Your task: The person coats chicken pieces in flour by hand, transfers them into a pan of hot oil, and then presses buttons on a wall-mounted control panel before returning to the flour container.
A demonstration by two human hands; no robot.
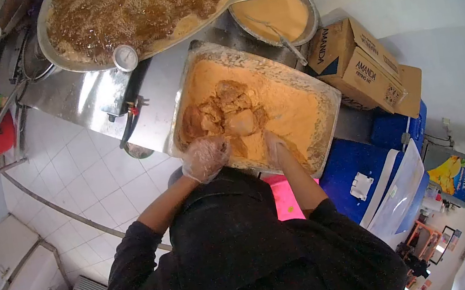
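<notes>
A rectangular tub [307, 84] holds orange powder with several coated, lumpy pieces [212, 114] heaped at its left. My left hand [206, 158], in a clear glove, is at the tub's near left edge, beside the coated pieces; its fingers are curled in, and what they hold, if anything, is hidden. My right hand [274, 149], also gloved, reaches down into the powder near the front edge, its fingertips buried. A paler piece [241, 123] lies between the hands, a little farther in.
A large pan of bubbling oil [142, 6] with a dial thermometer [125, 58] stands beyond the tub. Behind right are a bowl of orange batter [278, 11] with a utensil and a cardboard box [363, 64]. Blue coolers [354, 171] stand at the right.
</notes>
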